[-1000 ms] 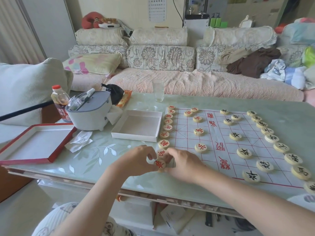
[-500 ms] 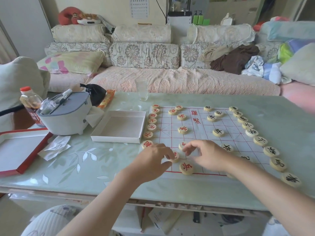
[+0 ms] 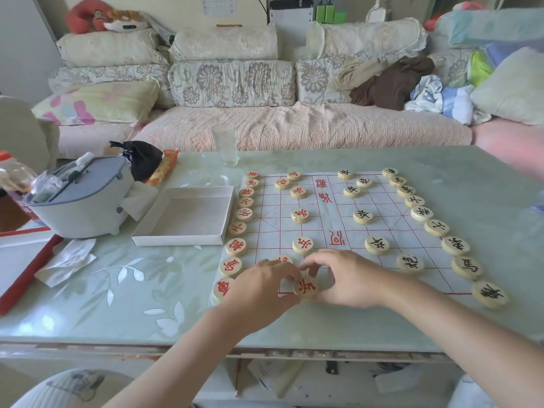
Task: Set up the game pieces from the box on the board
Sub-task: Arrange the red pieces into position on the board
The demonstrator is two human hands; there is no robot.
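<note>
A white paper board with a red grid (image 3: 323, 225) lies on the green glass table (image 3: 117, 304). Round wooden pieces with red characters (image 3: 237, 246) line its left edge, and several more stand on the grid. Pieces with black characters (image 3: 454, 245) line the right edge and the right half. My left hand (image 3: 262, 287) and my right hand (image 3: 347, 278) meet at the board's near edge, fingertips on either side of one flat red-character piece (image 3: 306, 287). Another red piece (image 3: 283, 258) peeks out behind my left knuckles.
An empty white box (image 3: 188, 216) sits just left of the board. Beyond it stand a grey container (image 3: 82, 198), a bottle (image 3: 11, 178), a crumpled tissue (image 3: 67, 260) and a red-edged lid (image 3: 26, 260). A drinking glass (image 3: 225, 144) stands at the far edge, with a sofa behind.
Both hands moved from the board's left corner piece to the red piece at the near edge. That piece now lies between their fingertips. The camera shifted right.
</note>
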